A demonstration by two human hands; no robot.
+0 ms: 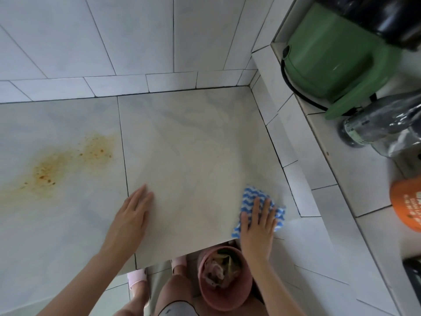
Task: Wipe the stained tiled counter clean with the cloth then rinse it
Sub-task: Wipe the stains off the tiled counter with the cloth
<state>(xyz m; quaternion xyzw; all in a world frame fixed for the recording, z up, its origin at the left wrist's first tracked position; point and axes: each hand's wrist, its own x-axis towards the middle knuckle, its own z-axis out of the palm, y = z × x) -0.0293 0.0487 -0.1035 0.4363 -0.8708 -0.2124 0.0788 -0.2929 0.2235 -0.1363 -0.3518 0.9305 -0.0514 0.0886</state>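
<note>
Stain: an orange-brown speckled stain [68, 165] lay on the left tile of the counter [193, 137], well apart from both hands.
Grout line: 1 dark grout line [124, 156] split the 2 large pale tiles, running from far to near.
Left hand: the left hand [131, 215] rested palm down just right of that line, fingers straight and together, grasping nothing.
Right tile: it looked faintly yellowish (a thin haze, no specks).
Slippers: 2 pink slippers [136, 278] showed below the counter's near edge.
Bin: a pink bin [227, 302] stood just right of the slippers, partly under the near edge, with crumpled scraps [218, 270] inside.
Cloth: the blue-and-white wavy-striped cloth [249, 195] lay flat on the right tile near its near right corner.
Right hand: the right hand [258, 222] pressed down on the cloth, fingers straight and spread, not curled round it.
Ledge: a raised white-tiled ledge [303, 156] ran along the right side.
Appliance: a green appliance [337, 58] stood at the ledge's far end.
Bottle: a dark bottle [369, 124] sat nearer, beside clear plastic.
Orange object: an orange object [407, 201] sat nearest, cut off by the right edge.
</note>
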